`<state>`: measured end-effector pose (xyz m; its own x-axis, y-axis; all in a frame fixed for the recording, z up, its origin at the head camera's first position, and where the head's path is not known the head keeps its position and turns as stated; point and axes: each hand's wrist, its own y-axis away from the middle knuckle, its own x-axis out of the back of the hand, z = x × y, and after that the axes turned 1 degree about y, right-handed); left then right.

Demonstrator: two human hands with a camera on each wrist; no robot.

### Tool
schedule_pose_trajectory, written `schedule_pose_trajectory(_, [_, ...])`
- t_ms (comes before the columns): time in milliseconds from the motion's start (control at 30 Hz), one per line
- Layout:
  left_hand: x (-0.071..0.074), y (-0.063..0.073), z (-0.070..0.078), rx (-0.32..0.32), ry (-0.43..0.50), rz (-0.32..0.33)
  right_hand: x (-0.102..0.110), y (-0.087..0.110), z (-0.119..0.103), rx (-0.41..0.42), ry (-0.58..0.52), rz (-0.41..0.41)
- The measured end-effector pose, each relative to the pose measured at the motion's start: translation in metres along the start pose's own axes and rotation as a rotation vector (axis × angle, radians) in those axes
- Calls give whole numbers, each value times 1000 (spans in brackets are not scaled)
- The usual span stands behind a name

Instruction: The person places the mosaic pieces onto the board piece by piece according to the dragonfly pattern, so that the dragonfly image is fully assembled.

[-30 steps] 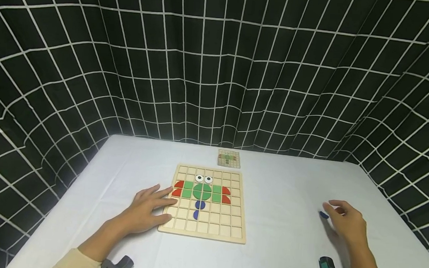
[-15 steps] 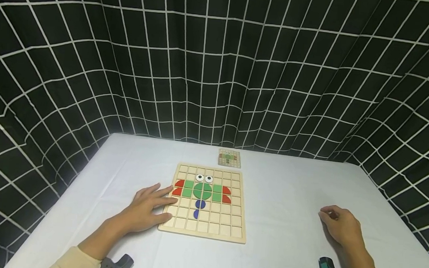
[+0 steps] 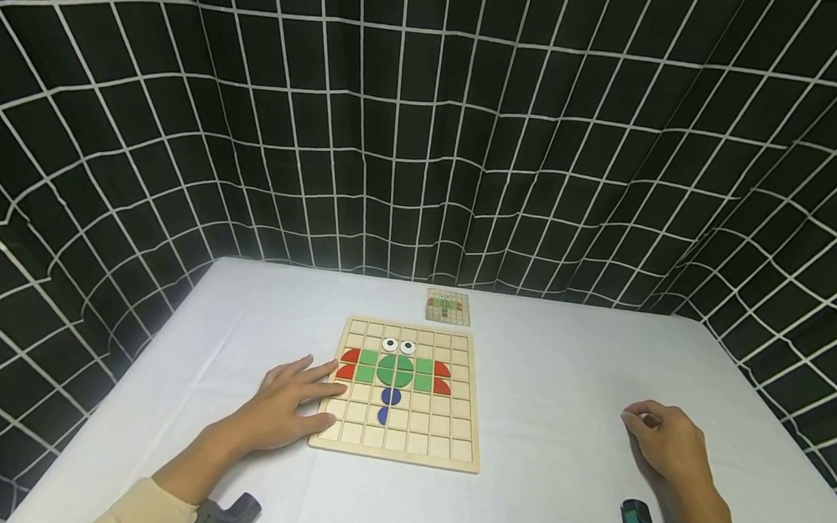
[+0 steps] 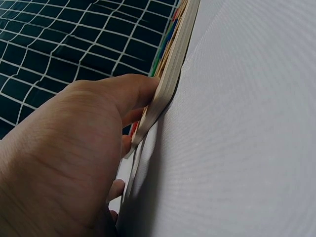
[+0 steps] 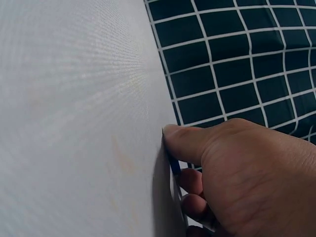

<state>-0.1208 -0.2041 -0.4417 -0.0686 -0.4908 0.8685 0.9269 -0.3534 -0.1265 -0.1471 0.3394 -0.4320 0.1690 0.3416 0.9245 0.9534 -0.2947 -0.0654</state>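
My left hand (image 3: 280,410) lies with spread, nearly straight fingers on the left edge of a wooden grid board (image 3: 405,449); in the left wrist view the thumb touches the board's rim (image 4: 170,74). Set in the board are two round eyes (image 3: 399,346), a green circle (image 3: 395,371), green squares (image 3: 367,366), red pieces (image 3: 346,371), a blue circle (image 3: 391,396) and a blue half-circle (image 3: 383,415). Far to the right, my right hand (image 3: 668,445) pinches a small blue piece (image 5: 174,164) at the white cloth, seen in the right wrist view. Its full shape is hidden by the fingers.
Behind the board lies a small pattern card (image 3: 448,306) with a similar picture. The table (image 3: 547,400) has a white cover, and a black curtain (image 3: 427,132) with white grid lines surrounds its far sides.
My right hand has closed its fingertips on the blue piece, which lay beside them a second ago. A red piece seen behind those fingers is out of sight now. The left hand stays put.
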Motion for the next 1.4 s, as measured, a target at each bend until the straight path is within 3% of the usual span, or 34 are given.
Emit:
schedule_pose_trajectory(267, [1, -2, 0, -8, -1, -3, -1, 3, 0, 111, -27, 47])
schedule_pose_trajectory(533, [2, -2, 0, -4, 6, -4, 4, -1, -3, -44, 7, -11])
schedule_pose_trajectory(833, [1, -1, 2, -4, 0, 7, 6, 0, -2, -93, -21, -22])
schedule_pose_trajectory(1400, [1, 0, 1, -6, 0, 12, 3, 0, -1, -25, 3, -28])
